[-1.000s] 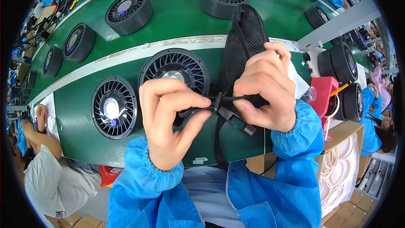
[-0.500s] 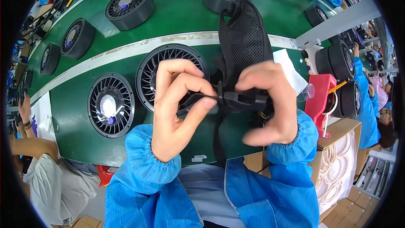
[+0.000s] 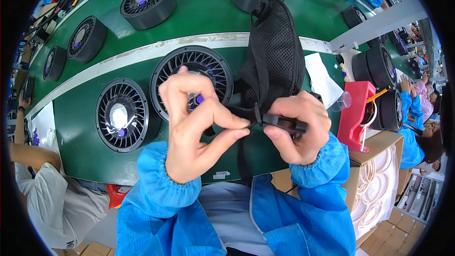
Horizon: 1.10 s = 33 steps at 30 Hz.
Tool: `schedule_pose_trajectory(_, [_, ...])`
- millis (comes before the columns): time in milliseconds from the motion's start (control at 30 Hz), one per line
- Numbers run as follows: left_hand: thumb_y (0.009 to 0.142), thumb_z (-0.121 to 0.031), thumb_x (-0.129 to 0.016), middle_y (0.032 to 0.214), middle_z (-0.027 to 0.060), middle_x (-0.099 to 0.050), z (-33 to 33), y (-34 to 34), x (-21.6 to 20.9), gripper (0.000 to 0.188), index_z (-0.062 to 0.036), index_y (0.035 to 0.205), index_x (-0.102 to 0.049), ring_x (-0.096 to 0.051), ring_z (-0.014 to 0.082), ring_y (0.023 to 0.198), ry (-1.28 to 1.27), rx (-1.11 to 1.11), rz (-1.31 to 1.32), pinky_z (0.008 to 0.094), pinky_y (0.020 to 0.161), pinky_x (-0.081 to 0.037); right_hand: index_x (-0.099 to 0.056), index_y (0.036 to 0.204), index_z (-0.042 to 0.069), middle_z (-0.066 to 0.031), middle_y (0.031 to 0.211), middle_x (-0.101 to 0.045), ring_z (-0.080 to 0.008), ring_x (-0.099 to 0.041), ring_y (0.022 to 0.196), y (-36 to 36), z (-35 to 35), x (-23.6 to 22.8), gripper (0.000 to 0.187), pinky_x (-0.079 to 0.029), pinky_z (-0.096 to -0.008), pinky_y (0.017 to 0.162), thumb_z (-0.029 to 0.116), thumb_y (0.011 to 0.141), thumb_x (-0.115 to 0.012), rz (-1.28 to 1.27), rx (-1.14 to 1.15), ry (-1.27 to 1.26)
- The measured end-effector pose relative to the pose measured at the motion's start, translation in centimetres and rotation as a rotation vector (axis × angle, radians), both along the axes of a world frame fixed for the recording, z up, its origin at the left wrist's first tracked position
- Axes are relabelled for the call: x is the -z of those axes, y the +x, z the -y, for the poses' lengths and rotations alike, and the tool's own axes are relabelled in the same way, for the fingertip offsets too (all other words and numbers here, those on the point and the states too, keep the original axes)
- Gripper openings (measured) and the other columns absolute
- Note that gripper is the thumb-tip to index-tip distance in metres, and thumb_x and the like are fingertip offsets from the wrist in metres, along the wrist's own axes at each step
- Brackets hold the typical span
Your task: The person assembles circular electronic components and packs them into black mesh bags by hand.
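A black mesh bag (image 3: 280,59) stands upright beyond my hands, its webbing strap (image 3: 243,160) hanging down toward the table's near edge. The thumb and forefinger of my left hand (image 3: 192,130) are pinched together on the strap beside the buckle. My right hand (image 3: 305,125) grips the black plastic buckle (image 3: 286,123) between thumb and fingers. The two hands nearly meet in front of the bag. Behind my left hand is a round black finned unit (image 3: 163,73), partly covered by it.
Another finned unit (image 3: 122,115) lies left on the green table (image 3: 80,161). Several more stand on the green surface (image 3: 204,9) past a pale strip. To the right are a white sheet (image 3: 323,77), a red holder (image 3: 350,114) and a carton (image 3: 374,135) of coiled pale cords.
My right thumb and fingers have closed in on the buckle, which is now held more steadily. My left hand keeps its pinch. The bag has tilted slightly and sits a little lower.
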State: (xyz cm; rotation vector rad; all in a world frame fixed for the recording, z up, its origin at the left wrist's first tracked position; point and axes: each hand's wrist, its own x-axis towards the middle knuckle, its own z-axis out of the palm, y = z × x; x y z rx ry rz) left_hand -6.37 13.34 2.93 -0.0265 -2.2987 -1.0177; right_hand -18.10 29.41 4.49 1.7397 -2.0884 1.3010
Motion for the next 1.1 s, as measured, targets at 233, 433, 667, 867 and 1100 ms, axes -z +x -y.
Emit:
schedule_pose_trajectory(233, [0.090,-0.022,-0.052,0.101,0.0056,-0.048,1.6,-0.1,2.0,0.021,-0.0055,0.103,-0.055,-0.047,0.0161,0.093,0.716,0.507,0.118,0.0306,0.083,-0.039,-0.062,0.091,0.010,0.0008,0.067,-0.051,-0.0161,-0.052,0.060,-1.3,-0.4,1.0,0.037,-0.037,-0.0253,0.052,0.014,0.055,-0.068,-0.404,-0.021,-0.054])
schedule_pose_trajectory(433, [0.091,-0.040,-0.050,0.103,0.0038,-0.049,-0.8,-1.1,1.6,0.054,-0.0036,0.128,-0.037,-0.046,0.0108,0.081,1.333,0.498,0.510,0.0261,0.074,-0.040,-0.062,0.094,0.013,0.0019,0.068,-0.048,-0.0153,-0.053,0.067,-1.2,-0.1,2.3,0.039,-0.039,-0.0257,0.060,0.016,0.055,-0.064,-0.429,-0.081,-0.076])
schedule_pose_trajectory(667, [0.092,-0.024,-0.050,0.098,0.0009,-0.053,-0.9,-1.9,1.9,0.045,-0.0043,0.131,-0.039,-0.047,0.0060,0.073,1.239,0.397,0.357,0.0208,0.066,-0.040,-0.062,0.092,0.013,0.0013,0.076,-0.051,-0.0158,-0.054,0.068,-1.0,-0.7,0.8,0.034,-0.040,-0.0274,0.065,0.019,0.059,-0.068,-0.368,-0.077,0.103])
schedule_pose_trajectory(867, [0.094,-0.020,-0.046,0.082,0.0005,-0.049,-1.5,-2.4,1.3,0.032,-0.0047,0.122,-0.043,-0.048,0.0089,0.066,1.274,0.369,0.270,0.0216,0.060,-0.039,-0.059,0.083,0.009,-0.0034,0.077,-0.055,-0.0206,-0.056,0.068,-0.8,0.1,1.7,0.027,-0.043,-0.0297,0.058,0.021,0.064,-0.074,-0.218,0.102,0.036])
schedule_pose_trajectory(1100, [0.096,-0.017,-0.040,0.064,0.0002,-0.038,-1.2,-2.4,1.0,0.013,-0.0069,0.089,-0.044,-0.050,0.0124,0.065,1.342,0.371,0.210,0.0231,0.059,-0.039,-0.057,0.081,0.003,-0.0069,0.071,-0.057,-0.0213,-0.057,0.061,-0.6,-0.8,0.3,0.020,-0.044,-0.0293,0.053,0.014,0.070,-0.071,0.106,0.068,-0.002])
